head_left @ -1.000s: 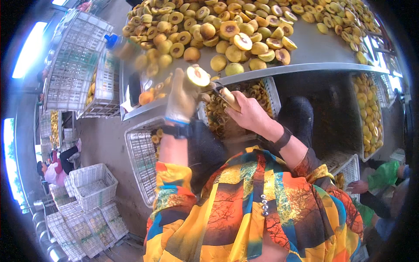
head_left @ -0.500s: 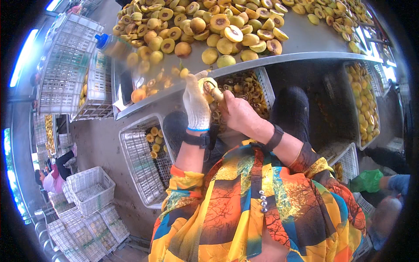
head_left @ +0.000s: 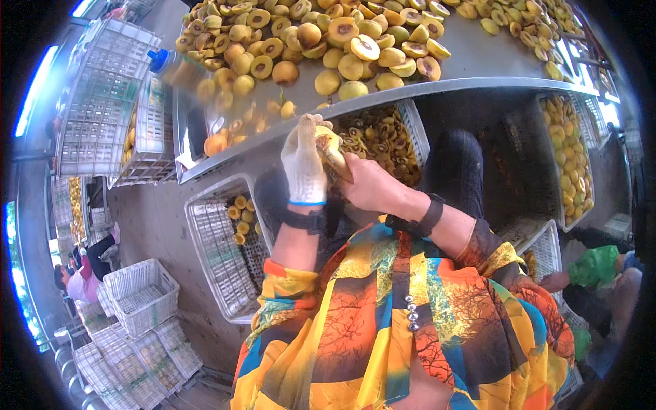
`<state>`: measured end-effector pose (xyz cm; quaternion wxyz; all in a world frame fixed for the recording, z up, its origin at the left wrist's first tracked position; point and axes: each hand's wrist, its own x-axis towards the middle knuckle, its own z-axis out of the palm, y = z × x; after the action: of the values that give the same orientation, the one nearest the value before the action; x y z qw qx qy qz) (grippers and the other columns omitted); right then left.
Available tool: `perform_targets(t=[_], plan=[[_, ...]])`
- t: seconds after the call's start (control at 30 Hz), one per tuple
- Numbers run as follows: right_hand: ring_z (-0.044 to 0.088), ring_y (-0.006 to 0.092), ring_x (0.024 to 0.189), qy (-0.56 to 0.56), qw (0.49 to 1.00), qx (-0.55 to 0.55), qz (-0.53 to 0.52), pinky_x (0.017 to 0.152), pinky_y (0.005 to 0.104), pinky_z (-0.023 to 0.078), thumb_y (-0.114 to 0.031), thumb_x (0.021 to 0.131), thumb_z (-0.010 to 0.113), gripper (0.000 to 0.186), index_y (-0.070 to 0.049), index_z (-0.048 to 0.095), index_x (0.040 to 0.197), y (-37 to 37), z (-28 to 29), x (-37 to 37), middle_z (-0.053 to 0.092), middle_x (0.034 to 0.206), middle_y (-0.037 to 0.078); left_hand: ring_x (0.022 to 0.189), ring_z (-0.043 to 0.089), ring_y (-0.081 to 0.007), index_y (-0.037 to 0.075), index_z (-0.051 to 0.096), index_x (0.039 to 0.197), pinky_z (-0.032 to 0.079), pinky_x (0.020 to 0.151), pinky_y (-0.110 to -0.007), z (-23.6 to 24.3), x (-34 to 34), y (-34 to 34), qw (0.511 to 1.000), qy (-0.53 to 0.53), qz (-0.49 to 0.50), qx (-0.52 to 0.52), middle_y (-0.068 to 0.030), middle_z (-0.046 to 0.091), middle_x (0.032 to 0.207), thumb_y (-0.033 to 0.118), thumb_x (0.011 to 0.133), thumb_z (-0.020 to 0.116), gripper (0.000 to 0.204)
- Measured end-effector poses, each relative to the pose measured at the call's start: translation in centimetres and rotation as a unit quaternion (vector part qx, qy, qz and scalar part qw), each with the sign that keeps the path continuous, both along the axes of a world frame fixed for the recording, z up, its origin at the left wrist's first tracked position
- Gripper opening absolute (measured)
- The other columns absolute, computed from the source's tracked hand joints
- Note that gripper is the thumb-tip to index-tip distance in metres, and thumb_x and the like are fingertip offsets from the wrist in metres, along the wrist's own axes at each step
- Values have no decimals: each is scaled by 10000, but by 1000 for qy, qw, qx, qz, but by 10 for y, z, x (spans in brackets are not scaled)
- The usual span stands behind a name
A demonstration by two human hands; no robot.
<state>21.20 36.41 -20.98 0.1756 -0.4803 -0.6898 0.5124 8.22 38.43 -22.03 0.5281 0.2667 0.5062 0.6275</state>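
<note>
My left hand (head_left: 304,164), in a white knitted glove, is closed around a yellow peach half (head_left: 326,138) just below the metal table's edge. My bare right hand (head_left: 372,183) grips a short tool with a pale yellowish handle (head_left: 336,161). The tool's far end meets the fruit; its tip is hidden, so its exact kind cannot be told. Under both hands stands a white crate of brownish fruit pieces (head_left: 389,145). Beyond them, a heap of halved yellow peaches (head_left: 311,37) covers part of the table, several showing reddish-brown centres.
The metal table's rim (head_left: 437,87) runs just beyond my hands. A white crate (head_left: 225,256) with a few peach halves stands left of my legs. A fuller crate of peaches (head_left: 566,164) is at the right. A blue-capped bottle (head_left: 174,68) lies left; a co-worker's green sleeve (head_left: 593,266) shows lower right.
Both hands have shifted slightly nearer to me, and the tool has tilted against the peach half. At the lower right, the co-worker's green-sleeved arm has moved and a bare hand now shows.
</note>
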Motion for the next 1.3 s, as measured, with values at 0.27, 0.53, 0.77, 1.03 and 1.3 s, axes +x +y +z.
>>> perform_targets(t=[0.27,0.53,0.77,1.03,1.3], plan=[[449,106,368,112,959,-258,21,331,265,357,-87,807,509,133,-6,456,898,-2,11,11,498,582,31,491,577,-223,4,571,861,475,432,-292,-6,10,4,995,-55,-36,-81,-136,619,702,358,871,553,355],[266,20,371,419,712,-525,204,326,195,215,-90,856,525,113,-84,472,954,-2,-8,27,329,544,-77,589,582,-198,106,514,897,403,356,-228,10,-56,4,985,-153,11,-79,-71,570,740,497,883,446,396],[588,392,709,-195,968,122,100,635,433,478,-150,730,615,304,29,461,922,3,-81,22,587,692,219,905,608,-232,39,630,1047,457,797,-318,35,-139,9,680,724,39,-111,-125,639,1011,312,772,637,388],[574,407,653,-114,982,139,53,581,470,454,-156,725,655,356,24,413,914,3,-66,48,569,655,237,1069,518,-320,114,547,1168,417,918,-396,-21,-6,159,601,752,-250,-104,-155,545,1166,300,753,566,455],[553,445,671,-41,988,132,-75,572,475,434,-161,765,612,271,1,416,857,9,-67,60,542,649,260,871,620,-251,17,611,1023,498,717,-317,-29,-25,142,938,292,-179,-60,-154,631,972,319,745,664,414]])
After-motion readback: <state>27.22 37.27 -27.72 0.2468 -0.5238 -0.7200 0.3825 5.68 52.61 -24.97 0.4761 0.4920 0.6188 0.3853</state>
